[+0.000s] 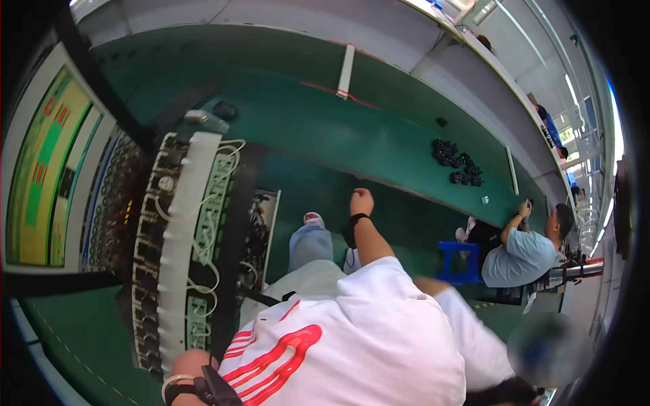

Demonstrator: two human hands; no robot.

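Note:
My right hand (pixel 362 201) is closed, its fingers curled in, with a black band round the wrist. Nothing sticks out of it, and its inside is hidden. Just beyond it runs the front edge of a green-topped workbench (pixel 305 122); I see no contact. At the lower left, my left hand (pixel 194 362) is only partly in view beside a test rack with green circuit boards (pixel 198 325) and white cables. That wrist carries a beaded bracelet and a black strap with a black device. Its fingers do not show.
A monitor (pixel 51 176) stands far left. Beside the rack is a tray of tangled wires (pixel 256 230). Black parts (pixel 457 162) lie on the bench. At the right a co-worker (pixel 518 257) sits by a blue stool (pixel 460 262). A blurred white sleeve (pixel 474 331) shows nearby.

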